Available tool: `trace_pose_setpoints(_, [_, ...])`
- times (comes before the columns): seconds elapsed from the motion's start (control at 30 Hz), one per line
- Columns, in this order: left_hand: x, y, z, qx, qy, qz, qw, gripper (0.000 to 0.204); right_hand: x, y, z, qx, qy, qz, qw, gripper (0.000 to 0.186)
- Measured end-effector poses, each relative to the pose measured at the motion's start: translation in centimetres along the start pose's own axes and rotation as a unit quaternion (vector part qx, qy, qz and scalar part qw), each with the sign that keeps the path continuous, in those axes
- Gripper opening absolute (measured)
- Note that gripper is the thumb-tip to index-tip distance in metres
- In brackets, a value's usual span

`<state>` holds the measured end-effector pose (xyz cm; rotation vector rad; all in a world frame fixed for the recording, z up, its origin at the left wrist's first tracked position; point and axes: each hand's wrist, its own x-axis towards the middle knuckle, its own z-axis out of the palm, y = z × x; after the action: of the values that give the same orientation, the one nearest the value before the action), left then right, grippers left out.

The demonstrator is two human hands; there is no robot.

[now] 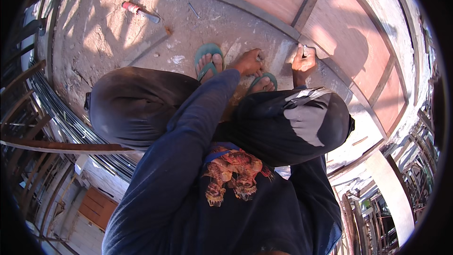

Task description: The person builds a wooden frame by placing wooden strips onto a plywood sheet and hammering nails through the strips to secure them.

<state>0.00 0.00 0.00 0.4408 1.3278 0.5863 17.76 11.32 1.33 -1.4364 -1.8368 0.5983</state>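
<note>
I am squatting with both arms reaching forward to the ground. My left hand (249,62) is low between my sandalled feet, its fingers curled down; a small greyish bit shows at the fingers, too small to name. My right hand (303,64) is closed in a pinch beside the edge of a wooden frame (264,15); what it pinches is too small to make out. A pinkish plywood panel (347,33) lies across the frame, with a crossbar (310,1) meeting the edge just above my right hand.
On the dusty ground at the upper left lies a red-handled tool (140,12) with a flat metal blade. A small metal rod (194,10) lies near it. Long dark rods (71,113) are bundled at the left. Stacked timber (377,212) stands at the lower right.
</note>
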Motion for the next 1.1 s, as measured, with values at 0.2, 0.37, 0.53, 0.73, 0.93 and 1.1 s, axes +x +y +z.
trace_pose_setpoints(0.2, [-0.3, 1.3, 1.7, 0.256, 0.153, 0.191, 0.935, 0.032, -0.1, -0.6, -1.2, -0.04, -0.007, -0.026, 0.999, 0.019])
trace_pose_setpoints(0.37, [0.6, 1.9, 4.0, 0.344, 0.143, 0.243, 0.896, 0.04, -2.2, -0.3, -2.5, 0.102, -0.051, 0.091, 0.989, 0.012])
trace_pose_setpoints(0.53, [0.2, 2.0, 5.7, 0.399, 0.134, 0.332, 0.844, 0.025, -5.0, 3.4, -4.3, -0.009, -0.136, 0.092, 0.986, 0.015])
trace_pose_setpoints(0.73, [0.0, 1.0, 4.5, 0.34, 0.161, 0.232, 0.897, 0.022, -10.0, 5.1, -3.8, 0.014, -0.186, 0.072, 0.98, 0.016])
trace_pose_setpoints(0.93, [-3.8, 3.5, -2.8, 0.233, 0.392, 0.204, 0.866, 0.022, -6.6, 3.0, -3.3, -0.039, -0.376, 0.068, 0.923, 0.019])
trace_pose_setpoints(1.1, [-9.9, 1.6, -14.8, 0.349, 0.542, 0.054, 0.763, 0.043, -2.5, -2.2, -1.3, -0.111, -0.467, 0.076, 0.874, 0.021])
